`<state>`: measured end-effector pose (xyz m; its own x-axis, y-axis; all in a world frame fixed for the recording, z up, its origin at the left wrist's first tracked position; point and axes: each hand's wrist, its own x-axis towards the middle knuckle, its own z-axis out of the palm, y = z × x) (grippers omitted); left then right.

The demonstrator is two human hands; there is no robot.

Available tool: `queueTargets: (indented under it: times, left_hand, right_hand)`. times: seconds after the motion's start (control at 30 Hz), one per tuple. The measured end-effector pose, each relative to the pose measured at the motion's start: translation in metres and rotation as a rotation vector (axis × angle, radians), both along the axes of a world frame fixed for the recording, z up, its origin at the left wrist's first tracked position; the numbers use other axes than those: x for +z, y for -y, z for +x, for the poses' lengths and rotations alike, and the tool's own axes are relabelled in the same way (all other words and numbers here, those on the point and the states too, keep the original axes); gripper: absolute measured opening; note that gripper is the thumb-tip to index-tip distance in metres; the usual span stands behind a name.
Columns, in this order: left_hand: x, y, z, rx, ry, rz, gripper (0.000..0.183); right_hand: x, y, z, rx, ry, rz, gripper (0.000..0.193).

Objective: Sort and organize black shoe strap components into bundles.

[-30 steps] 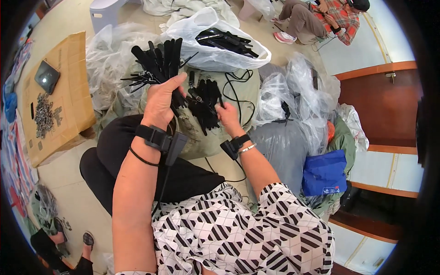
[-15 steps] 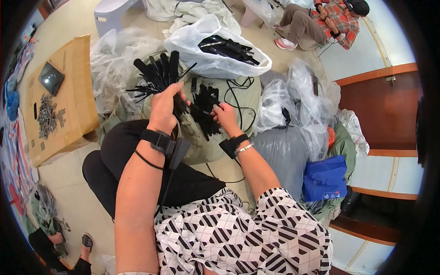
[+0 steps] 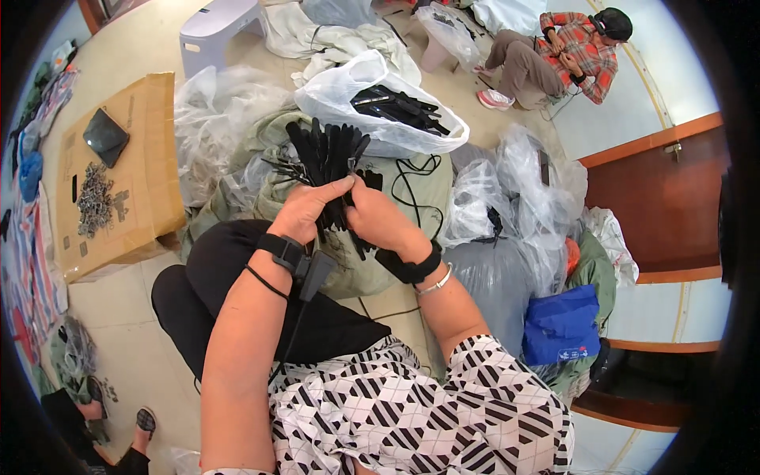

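My left hand [image 3: 307, 210] grips a fanned bundle of black flat strips [image 3: 326, 154], held upright over a grey-green sack [image 3: 261, 170]. Touching the left hand, my right hand [image 3: 378, 218] closes around the lower ends of the same bundle. Both wrists wear black bands, and a thin black cable hangs from the left one. Just beyond the bundle lies a white plastic bag [image 3: 380, 111] holding more black strips.
A flattened cardboard sheet [image 3: 127, 170] with small metal parts and a dark pouch lies at left. Clear plastic bags [image 3: 514, 190] and a blue bag [image 3: 560, 326] crowd the right. A person in a plaid shirt [image 3: 566, 51] sits at the far right. A white stool [image 3: 218, 28] stands behind.
My right hand has moved left from the loose black pieces on the sack and joined my left hand on the bundle. The bundle stays upright.
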<state>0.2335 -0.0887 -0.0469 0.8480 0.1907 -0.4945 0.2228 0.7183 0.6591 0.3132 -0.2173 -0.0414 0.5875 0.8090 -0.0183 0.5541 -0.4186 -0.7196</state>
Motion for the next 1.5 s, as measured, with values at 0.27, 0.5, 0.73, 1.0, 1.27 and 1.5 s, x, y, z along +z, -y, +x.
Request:
queueTargets:
  times: [0.27, 0.5, 0.73, 1.0, 1.27, 1.5]
  left_hand:
    - [-0.002, -0.007, -0.001, -0.055, 0.061, -0.064, 0.031]
    - [-0.003, -0.001, 0.007, 0.312, -0.020, 0.077, 0.019]
    - [-0.008, -0.015, 0.010, 0.482, -0.034, 0.047, 0.017]
    - [-0.008, -0.008, 0.011, 0.485, -0.028, 0.060, 0.015]
    - [-0.007, -0.007, 0.008, 0.415, -0.040, 0.086, 0.014]
    - [-0.010, -0.009, 0.008, 0.347, -0.057, 0.110, 0.013]
  right_hand:
    - [0.036, -0.012, 0.002, 0.423, 0.385, -0.381, 0.023]
    - [0.004, -0.016, 0.025, 0.404, 0.155, 0.070, 0.057]
    - [-0.099, 0.026, 0.064, -0.132, -0.239, -0.223, 0.058]
    - [-0.145, 0.033, -0.006, -0.143, 0.391, -0.430, 0.056]
    - [-0.162, 0.049, 0.019, -0.291, 0.261, -0.360, 0.031]
    - [-0.160, 0.066, 0.048, -0.448, -0.182, 0.094, 0.029]
